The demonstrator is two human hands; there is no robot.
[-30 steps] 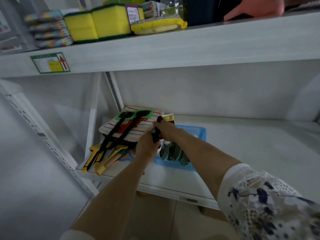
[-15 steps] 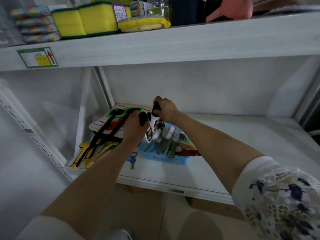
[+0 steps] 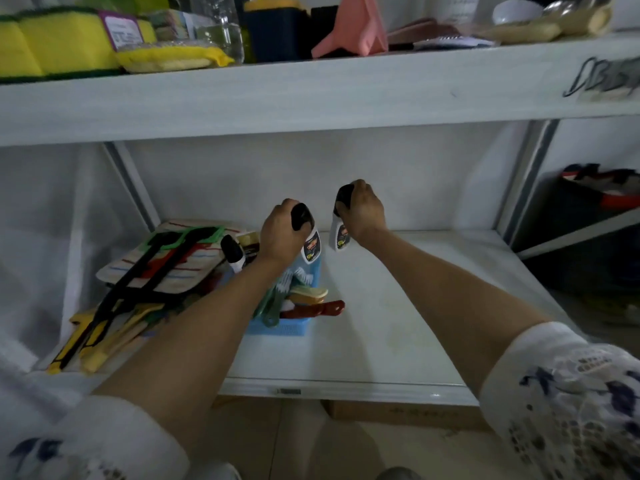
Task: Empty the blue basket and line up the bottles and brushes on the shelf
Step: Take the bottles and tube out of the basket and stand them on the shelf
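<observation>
Nearest to the camera, two bare forearms with white patterned sleeves reach toward the blue basket (image 3: pixel 277 329), which stands on the white lower shelf (image 3: pixel 398 327). In the basket lie green brushes (image 3: pixel 273 303), a cream brush (image 3: pixel 310 293) and a red-handled brush (image 3: pixel 325 307) that sticks out over its right rim. Behind the basket's left side another bottle with a black cap (image 3: pixel 233 252) leans.

Above the far end of the basket, the left hand (image 3: pixel 280 233) grasps a small white bottle (image 3: pixel 311 249) by its black cap; the labelled body hangs under the fingers. Just to the right of the basket, the right hand (image 3: pixel 363 211) grips a second white bottle (image 3: pixel 340 237) in the same way, lifted over the bare shelf.

Left of the basket lies a striped cloth (image 3: pixel 166 268) with black tongs (image 3: pixel 138 271) on it. Above, the upper shelf (image 3: pixel 311 95) carries yellow sponges (image 3: pixel 62 46) and a pink funnel (image 3: pixel 353 29).
</observation>
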